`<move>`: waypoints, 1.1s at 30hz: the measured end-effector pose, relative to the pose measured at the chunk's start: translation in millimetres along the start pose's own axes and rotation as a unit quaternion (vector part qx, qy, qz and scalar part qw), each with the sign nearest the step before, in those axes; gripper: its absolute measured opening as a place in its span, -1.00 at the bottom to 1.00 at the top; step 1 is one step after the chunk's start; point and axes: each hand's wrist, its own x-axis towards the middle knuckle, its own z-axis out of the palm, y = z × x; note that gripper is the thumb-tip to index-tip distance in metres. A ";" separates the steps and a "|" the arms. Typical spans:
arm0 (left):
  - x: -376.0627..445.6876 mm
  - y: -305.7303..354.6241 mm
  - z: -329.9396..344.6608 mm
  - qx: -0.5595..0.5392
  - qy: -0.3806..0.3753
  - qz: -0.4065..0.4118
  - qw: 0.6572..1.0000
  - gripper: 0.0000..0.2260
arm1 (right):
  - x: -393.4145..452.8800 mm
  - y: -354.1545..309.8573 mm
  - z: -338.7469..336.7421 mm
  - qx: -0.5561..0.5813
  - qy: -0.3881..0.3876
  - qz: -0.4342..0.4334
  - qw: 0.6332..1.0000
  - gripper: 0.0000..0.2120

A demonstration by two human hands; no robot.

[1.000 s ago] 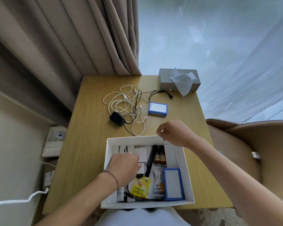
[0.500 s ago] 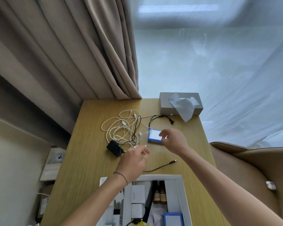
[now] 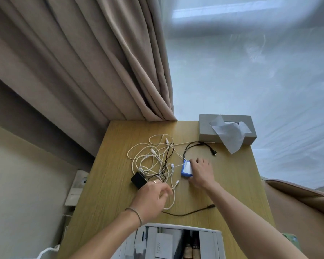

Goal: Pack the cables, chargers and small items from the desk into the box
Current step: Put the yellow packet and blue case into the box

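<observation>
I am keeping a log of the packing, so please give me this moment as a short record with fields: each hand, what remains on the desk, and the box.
left hand: over the white cables, fingers closing on a strand, beside the black charger
right hand: fingers on the small blue-edged box; lift not seen
still on desk: black cable, tissue box
packing box: at the near edge, partly out of view, already holding items

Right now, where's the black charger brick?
The black charger brick sits on the desk, at the near-left edge of the white cable tangle, just beyond the left hand.
</observation>
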 end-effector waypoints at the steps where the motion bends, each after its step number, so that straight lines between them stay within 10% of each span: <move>1: 0.5 0.9 -0.2 -0.008 -0.003 -0.006 1.000 -0.82 | 0.9 1.4 0.5 0.001 0.002 -0.003 1.000 -0.31; 8: 6.5 5.0 -1.3 -0.087 0.005 -0.029 0.996 -0.84 | -23.5 10.9 -13.9 0.242 0.067 0.011 0.968 -0.34; 17: 14.6 41.7 -15.3 -0.149 0.052 0.020 0.987 -0.80 | -111.3 -4.3 -109.8 0.591 0.019 -0.022 0.806 -0.46; 25: -5.0 72.2 -40.3 -0.136 0.151 0.167 0.965 -0.58 | -184.4 -26.3 -155.1 0.759 -0.071 -0.019 0.647 -0.52; 30: -16.7 65.8 -55.7 -0.060 0.172 0.193 0.964 -0.62 | -211.6 -42.7 -161.6 0.782 -0.092 -0.031 0.615 -0.45; 33: -32.8 54.9 -68.0 -0.233 0.109 0.155 0.954 -0.56 | -224.7 -52.3 -160.8 0.793 -0.069 -0.031 0.605 -0.55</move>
